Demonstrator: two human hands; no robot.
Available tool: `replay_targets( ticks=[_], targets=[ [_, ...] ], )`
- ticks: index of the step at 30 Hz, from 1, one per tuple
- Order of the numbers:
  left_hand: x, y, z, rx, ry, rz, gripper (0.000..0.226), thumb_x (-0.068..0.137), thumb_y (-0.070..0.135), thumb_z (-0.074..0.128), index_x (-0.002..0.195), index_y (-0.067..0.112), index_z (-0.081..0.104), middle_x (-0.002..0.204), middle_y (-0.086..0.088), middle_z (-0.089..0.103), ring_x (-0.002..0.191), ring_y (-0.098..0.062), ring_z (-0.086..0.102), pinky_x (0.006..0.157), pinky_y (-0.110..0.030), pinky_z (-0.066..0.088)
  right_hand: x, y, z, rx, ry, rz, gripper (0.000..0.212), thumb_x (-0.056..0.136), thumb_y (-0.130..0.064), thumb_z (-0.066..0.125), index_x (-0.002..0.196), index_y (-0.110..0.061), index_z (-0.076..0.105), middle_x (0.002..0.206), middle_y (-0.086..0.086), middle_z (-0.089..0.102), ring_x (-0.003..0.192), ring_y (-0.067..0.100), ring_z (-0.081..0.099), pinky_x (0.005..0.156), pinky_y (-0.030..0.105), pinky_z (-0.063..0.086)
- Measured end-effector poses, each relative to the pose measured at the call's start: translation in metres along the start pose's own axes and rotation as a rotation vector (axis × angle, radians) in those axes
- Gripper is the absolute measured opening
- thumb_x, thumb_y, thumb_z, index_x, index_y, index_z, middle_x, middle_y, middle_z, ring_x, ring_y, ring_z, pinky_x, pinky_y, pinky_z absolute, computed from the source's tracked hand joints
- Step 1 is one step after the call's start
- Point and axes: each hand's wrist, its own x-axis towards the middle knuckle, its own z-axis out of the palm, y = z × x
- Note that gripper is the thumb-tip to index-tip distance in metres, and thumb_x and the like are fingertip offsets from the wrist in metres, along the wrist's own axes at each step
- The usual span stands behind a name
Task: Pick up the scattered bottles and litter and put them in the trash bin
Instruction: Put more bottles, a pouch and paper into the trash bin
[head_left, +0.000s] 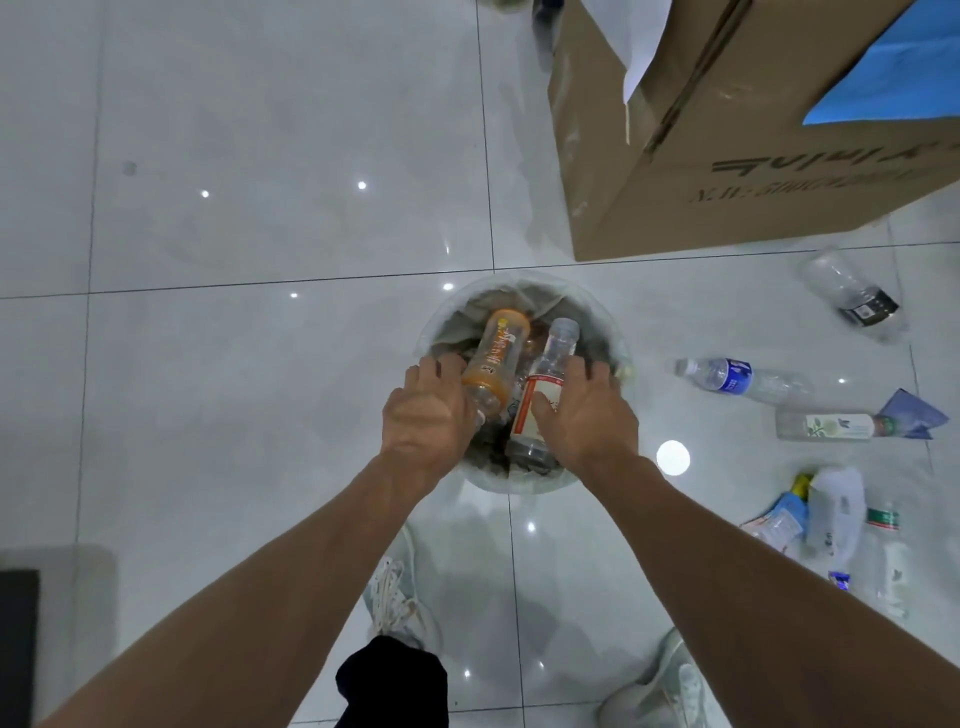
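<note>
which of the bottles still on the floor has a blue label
The bottle with the white cap, lying just right of the trash bin. The other floor bottles carry black, white or green labels.

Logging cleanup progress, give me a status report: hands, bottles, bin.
Left hand on orange bottle, right hand on red-label bottle, both over trash bin. Loose bottles on floor, right. Nothing blocking.

We note dim, cool overhead light; pinpoint glare dots on the glossy pale-grey tiled floor (260, 234); soft focus, wide-angle edge bowing.

cardboard box (727, 171) cut off top-right, box print blurred, bin (441, 332) bottom hidden
</note>
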Motion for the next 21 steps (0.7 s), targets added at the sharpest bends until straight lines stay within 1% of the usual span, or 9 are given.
replay_targets(
  ticks=[4, 6, 8, 10, 13, 15, 17, 19, 21],
  targets=[
    [0.002, 0.021, 0.0, -0.012, 0.031, 0.027, 0.037, 0.092, 0.04, 0.049, 0.122, 0.018, 0.043, 0.119, -0.007, 0.047, 0.106, -0.024, 0.048, 0.079, -0.036, 0.047, -0.007, 0.023, -0.007, 0.017, -0.013, 0.014, 0.054, 0.092, -0.044, 0.053, 0.134, -0.018, 0.033, 0.129, 0.01, 0.046, 0.118, 0.028, 0.048, 0.093, 0.042, 0.047],
    [0.002, 0.034, 0.003, -0.008, 0.06, 0.067, 0.04, 0.091, 0.043, 0.045, 0.122, 0.017, 0.043, 0.119, -0.009, 0.046, 0.107, -0.025, 0.046, 0.081, -0.037, 0.048, -0.009, 0.037, -0.012, 0.032, 0.017, 0.012, 0.053, 0.091, -0.041, 0.053, 0.133, -0.015, 0.033, 0.125, 0.011, 0.046, 0.115, 0.028, 0.048, 0.09, 0.042, 0.046],
    [0.002, 0.05, 0.007, -0.009, 0.041, 0.083, 0.046, 0.09, 0.042, 0.046, 0.126, 0.015, 0.041, 0.118, -0.011, 0.045, 0.108, -0.026, 0.045, 0.082, -0.04, 0.048, -0.013, 0.055, -0.014, 0.029, 0.051, 0.008, 0.053, 0.091, -0.038, 0.05, 0.134, -0.013, 0.034, 0.123, 0.012, 0.048, 0.111, 0.028, 0.049, 0.09, 0.042, 0.045],
    [-0.001, 0.068, 0.011, -0.001, 0.019, 0.097, 0.052, 0.088, 0.038, 0.052, 0.132, 0.015, 0.037, 0.118, -0.012, 0.044, 0.109, -0.028, 0.046, 0.084, -0.043, 0.048, -0.019, 0.077, -0.013, 0.03, 0.057, 0.033, 0.052, 0.091, -0.038, 0.049, 0.135, -0.012, 0.034, 0.125, 0.012, 0.046, 0.112, 0.029, 0.048, 0.091, 0.041, 0.043],
    [-0.007, 0.106, 0.019, 0.063, 0.045, 0.157, 0.051, 0.088, 0.033, 0.051, 0.133, 0.013, 0.039, 0.126, -0.016, 0.044, 0.113, -0.031, 0.046, 0.09, -0.045, 0.044, -0.031, 0.116, -0.014, 0.094, 0.048, 0.14, 0.056, 0.091, -0.038, 0.05, 0.138, -0.012, 0.032, 0.132, 0.012, 0.041, 0.118, 0.029, 0.044, 0.094, 0.04, 0.04],
    [-0.009, 0.138, 0.027, 0.066, 0.045, 0.187, 0.045, 0.088, 0.032, 0.049, 0.13, 0.016, 0.042, 0.124, -0.014, 0.044, 0.112, -0.029, 0.044, 0.086, -0.042, 0.042, -0.039, 0.147, -0.017, 0.106, 0.04, 0.191, 0.057, 0.092, -0.037, 0.051, 0.138, -0.012, 0.031, 0.132, 0.012, 0.04, 0.118, 0.028, 0.044, 0.095, 0.039, 0.039],
    [-0.011, 0.173, 0.036, 0.006, 0.026, 0.224, 0.037, 0.086, 0.025, 0.051, 0.123, 0.018, 0.048, 0.12, -0.01, 0.044, 0.111, -0.027, 0.045, 0.08, -0.039, 0.042, -0.046, 0.18, -0.021, 0.106, 0.036, 0.227, 0.055, 0.091, -0.036, 0.051, 0.137, -0.013, 0.031, 0.131, 0.011, 0.04, 0.118, 0.027, 0.044, 0.095, 0.038, 0.039],
    [-0.013, 0.204, 0.049, -0.018, 0.01, 0.274, 0.037, 0.085, 0.02, 0.053, 0.121, 0.018, 0.051, 0.119, -0.009, 0.046, 0.11, -0.026, 0.047, 0.081, -0.039, 0.045, -0.051, 0.216, -0.024, 0.112, 0.036, 0.266, 0.053, 0.091, -0.034, 0.051, 0.137, -0.013, 0.031, 0.132, 0.011, 0.04, 0.119, 0.027, 0.044, 0.095, 0.039, 0.04],
    [-0.016, 0.231, 0.067, 0.008, -0.001, 0.338, 0.038, 0.085, 0.019, 0.054, 0.123, 0.015, 0.052, 0.118, -0.01, 0.048, 0.108, -0.027, 0.049, 0.084, -0.04, 0.047, -0.054, 0.253, -0.024, 0.102, 0.033, 0.312, 0.053, 0.092, -0.034, 0.05, 0.137, -0.014, 0.031, 0.132, 0.011, 0.039, 0.12, 0.028, 0.044, 0.095, 0.039, 0.04]
  ],
)
